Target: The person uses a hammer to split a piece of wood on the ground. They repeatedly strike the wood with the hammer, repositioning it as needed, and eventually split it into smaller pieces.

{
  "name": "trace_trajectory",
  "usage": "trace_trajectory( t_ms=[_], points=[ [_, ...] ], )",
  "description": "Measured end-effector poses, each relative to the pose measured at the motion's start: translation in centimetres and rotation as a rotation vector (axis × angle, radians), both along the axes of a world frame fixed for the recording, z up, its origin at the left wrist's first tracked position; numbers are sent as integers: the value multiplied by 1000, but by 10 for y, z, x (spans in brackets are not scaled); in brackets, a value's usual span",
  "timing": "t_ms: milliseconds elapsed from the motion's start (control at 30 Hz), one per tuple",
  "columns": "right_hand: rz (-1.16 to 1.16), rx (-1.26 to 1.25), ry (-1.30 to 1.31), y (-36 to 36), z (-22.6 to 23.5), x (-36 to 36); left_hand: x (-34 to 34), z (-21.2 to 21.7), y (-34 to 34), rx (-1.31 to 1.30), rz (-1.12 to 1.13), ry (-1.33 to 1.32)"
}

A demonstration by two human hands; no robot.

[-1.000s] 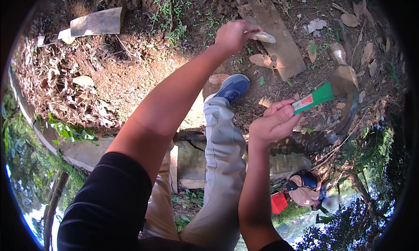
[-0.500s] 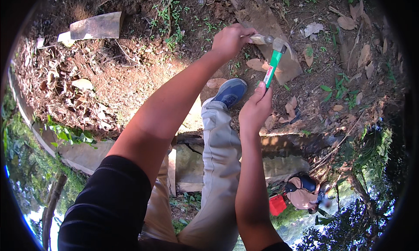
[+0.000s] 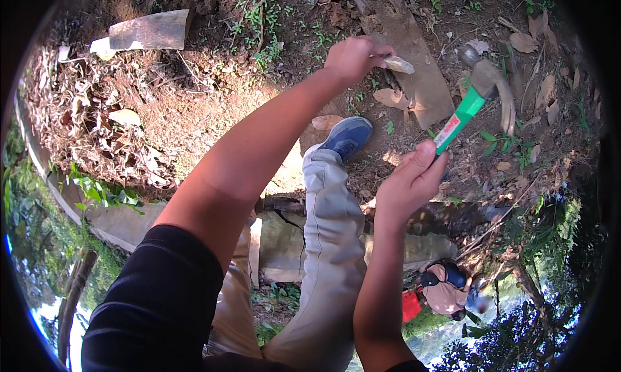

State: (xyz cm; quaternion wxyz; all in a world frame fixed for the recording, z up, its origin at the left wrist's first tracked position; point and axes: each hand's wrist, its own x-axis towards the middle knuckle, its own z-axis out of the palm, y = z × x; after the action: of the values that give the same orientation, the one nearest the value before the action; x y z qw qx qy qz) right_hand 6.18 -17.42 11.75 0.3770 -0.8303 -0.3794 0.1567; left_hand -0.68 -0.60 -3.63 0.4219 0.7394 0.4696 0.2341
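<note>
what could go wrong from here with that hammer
The left hand grips the pale piece close to its exposed end, so a stray blow from the hammer could catch that hand. The blue shoe shows between both hands in the view, and might be struck if the hammer slipped from the right hand.

Dry leaves (image 3: pixel 125 117) litter soil (image 3: pixel 184 110) near green weeds (image 3: pixel 96 192).

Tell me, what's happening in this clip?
A person's right hand grips a green-handled hammer, its head apart from the pale piece pinched in the left hand. What that piece is, I can't tell. A board lies on the ground by the left hand, and a blue shoe shows nearer the person.
</note>
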Motion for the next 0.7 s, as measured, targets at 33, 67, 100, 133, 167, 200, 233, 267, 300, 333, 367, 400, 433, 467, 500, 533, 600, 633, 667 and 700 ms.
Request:
trace_trajectory(
  t_ms=[33, 67, 100, 133, 167, 200, 233, 267, 300, 333, 367, 400, 433, 467, 500, 533, 600, 633, 667, 700],
  points=[
    [-59, 57, 20, 0, 4, 0, 1, 2, 2, -8, -2, 16],
    [-64, 127, -36, -4, -8, -4, 1, 4, 2, -17, -4, 33],
    [-20, -9, -80, -6, -19, -2, 6, 6, 2, -15, -18, 30],
    [29, -142, -118, -6, -31, -1, 7, 5, 1, -11, -25, 34],
    [77, -276, -155, -6, -39, 3, 9, 4, 1, -7, -33, 39],
    [68, -323, -136, -3, -38, 2, 7, 1, 0, -3, -22, 29],
    [60, -272, -76, -2, -33, 2, 6, -3, 0, 0, -12, 19],
    [52, -221, -16, -3, -24, 4, 4, -7, 0, 3, -2, 10],
    [37, -172, 44, -5, -17, 5, 4, -7, -1, 33, 4, 3],
    [9, -71, 28, -8, -21, 7, 4, -7, -1, 63, 10, -3],
    [4, -48, -8, -11, -23, 5, 3, -8, -2, 93, 18, -8],
    [-4, -21, -49, -12, -24, 2, 3, -8, -4, 86, 24, -14],
    [-12, 6, -91, -12, -27, 1, 5, -7, -5, 81, 31, -21],
    [15, -61, -68, -17, -47, 2, 6, -7, -6, 77, 39, -28],
    [111, -254, -124, -11, -55, 3, 8, -3, -6, 47, 36, -13],
    [90, -260, -69, -13, -58, 3, 9, 0, -8, 17, 33, 1],
    [75, -256, -21, -14, -60, 0, 9, 1, -9, -2, 42, 16],
    [80, -247, -28, -13, -59, -2, 8, -2, -9, 8, 54, 17],
    [85, -238, -35, -12, -59, -3, 8, -4, -10, 18, 65, 17],
    [83, -233, -38, -12, -60, -3, 8, -4, -9, 36, 61, -16]
  ],
)
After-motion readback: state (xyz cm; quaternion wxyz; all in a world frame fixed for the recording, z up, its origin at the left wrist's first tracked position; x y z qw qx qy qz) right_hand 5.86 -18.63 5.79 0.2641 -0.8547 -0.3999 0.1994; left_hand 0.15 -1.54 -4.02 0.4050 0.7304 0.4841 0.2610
